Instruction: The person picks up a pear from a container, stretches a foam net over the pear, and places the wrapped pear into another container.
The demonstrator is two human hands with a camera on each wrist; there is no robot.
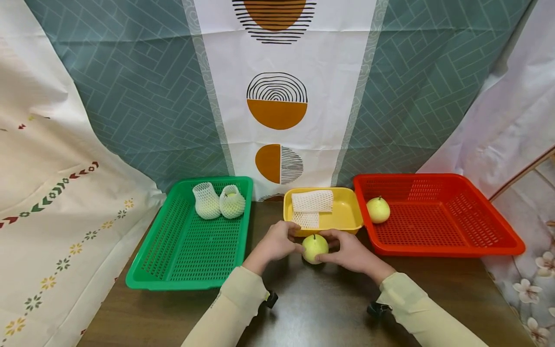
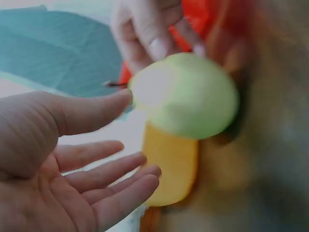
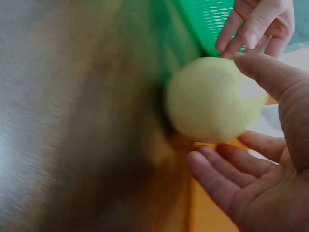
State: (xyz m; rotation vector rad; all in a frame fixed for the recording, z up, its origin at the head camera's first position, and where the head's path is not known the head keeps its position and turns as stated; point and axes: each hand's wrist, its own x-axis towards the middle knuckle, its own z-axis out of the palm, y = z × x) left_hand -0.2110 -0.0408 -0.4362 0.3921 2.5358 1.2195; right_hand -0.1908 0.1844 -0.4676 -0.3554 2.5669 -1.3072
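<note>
A round yellow-green pear point(image 1: 315, 248) with a dark stem is at or just above the table, in front of the yellow basket point(image 1: 347, 226). My right hand point(image 1: 352, 250) holds it from the right, thumb at the near side and fingertips at the far side. On the left, my left hand point(image 1: 277, 242) has its thumb tip at the pear. In the left wrist view the fingers point(image 2: 116, 179) of that hand are spread and fairly straight, apart from the pear point(image 2: 193, 96). The right wrist view shows the pear point(image 3: 212, 99) between right thumb and fingers. White foam nets point(image 1: 313, 200) lie in the yellow basket.
To the left, a green basket point(image 1: 191, 250) contains two pears in foam nets point(image 1: 232, 202). A red basket point(image 1: 438, 217) at the right has one bare pear point(image 1: 378, 210) by its left wall. Patterned cloth point(image 1: 277, 53) hangs behind the brown table point(image 1: 321, 308).
</note>
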